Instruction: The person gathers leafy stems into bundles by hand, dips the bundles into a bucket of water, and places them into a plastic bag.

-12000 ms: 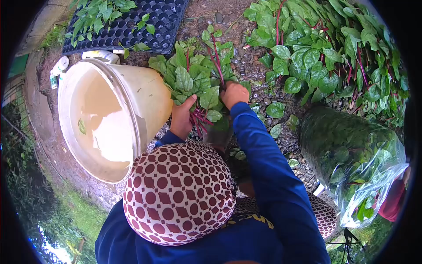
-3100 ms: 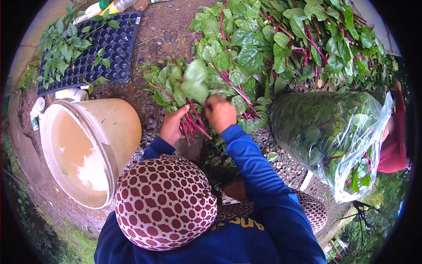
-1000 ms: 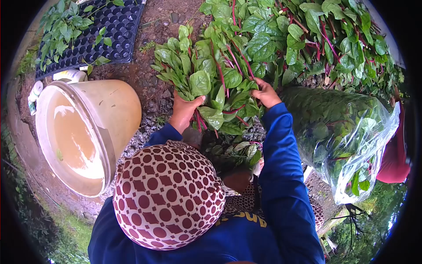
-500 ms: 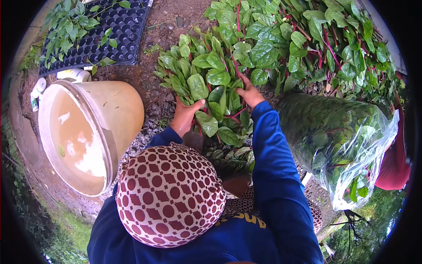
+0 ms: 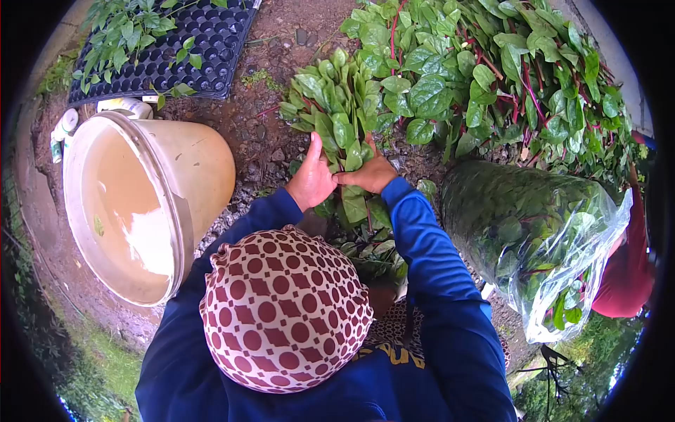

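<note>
A bundle of leafy greens (image 5: pixel 339 105) with red stems stands between my two hands, its leaves pointing away from me. My left hand (image 5: pixel 311 179) presses on its left side, palm turned in and thumb raised. Wrapped round the right side is my right hand (image 5: pixel 373 171), its thumb reaching across the front to touch my left hand. The fingers behind the leaves are partly hidden. Some leaves and stems hang below the hands. A large heap of the same greens (image 5: pixel 429 95) lies just beyond, to the right.
At the left, a wide bucket (image 5: pixel 204 158) of cloudy water leans on its side. Behind it are a black seedling tray (image 5: pixel 204 53) and small bottles (image 5: pixel 67 125). At the right lies a clear plastic bag (image 5: pixel 524 225) full of greens, with a person in red (image 5: pixel 626 274) beside it.
The loose, spread greens are now gathered into a narrower upright bundle. My right hand has moved left to meet my left hand, which has shifted slightly right.
</note>
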`<move>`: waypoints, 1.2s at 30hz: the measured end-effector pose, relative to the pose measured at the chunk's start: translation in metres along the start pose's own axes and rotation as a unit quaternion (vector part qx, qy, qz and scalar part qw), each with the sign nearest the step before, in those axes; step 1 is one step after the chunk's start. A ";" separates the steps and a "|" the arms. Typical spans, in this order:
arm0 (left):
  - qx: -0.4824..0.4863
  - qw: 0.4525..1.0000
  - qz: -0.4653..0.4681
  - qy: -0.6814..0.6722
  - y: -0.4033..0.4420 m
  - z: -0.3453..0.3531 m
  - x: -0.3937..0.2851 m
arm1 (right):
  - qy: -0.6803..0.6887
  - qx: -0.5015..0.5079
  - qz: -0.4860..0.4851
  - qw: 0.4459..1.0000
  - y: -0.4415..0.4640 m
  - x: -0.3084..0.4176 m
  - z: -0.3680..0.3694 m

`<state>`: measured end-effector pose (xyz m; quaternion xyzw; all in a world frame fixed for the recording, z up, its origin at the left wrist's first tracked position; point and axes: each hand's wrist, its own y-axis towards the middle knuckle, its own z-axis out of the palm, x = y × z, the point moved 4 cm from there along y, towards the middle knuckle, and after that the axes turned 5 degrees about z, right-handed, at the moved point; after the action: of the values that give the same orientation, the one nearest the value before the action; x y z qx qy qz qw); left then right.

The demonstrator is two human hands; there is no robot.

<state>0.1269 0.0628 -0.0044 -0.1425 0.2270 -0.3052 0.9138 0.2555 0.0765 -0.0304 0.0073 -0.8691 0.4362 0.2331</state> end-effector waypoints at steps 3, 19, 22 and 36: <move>0.024 0.998 0.029 -0.048 0.002 0.004 0.001 | 0.082 -0.081 0.035 0.993 0.003 -0.008 0.006; 0.079 0.974 -0.053 0.207 0.000 0.041 0.011 | 0.639 -0.160 -0.053 0.751 -0.042 -0.018 0.012; 0.140 0.913 0.017 0.382 0.002 0.079 0.005 | 0.691 -0.189 -0.028 0.697 -0.053 -0.017 0.002; 0.068 0.887 0.271 0.367 -0.153 0.056 -0.099 | 0.444 -0.370 -0.212 0.788 -0.165 0.033 -0.188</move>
<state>0.0096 0.0128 0.1374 0.1087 0.5546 -0.0911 0.8200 0.3368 0.1237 0.2037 -0.0902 -0.7415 -0.0242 0.6644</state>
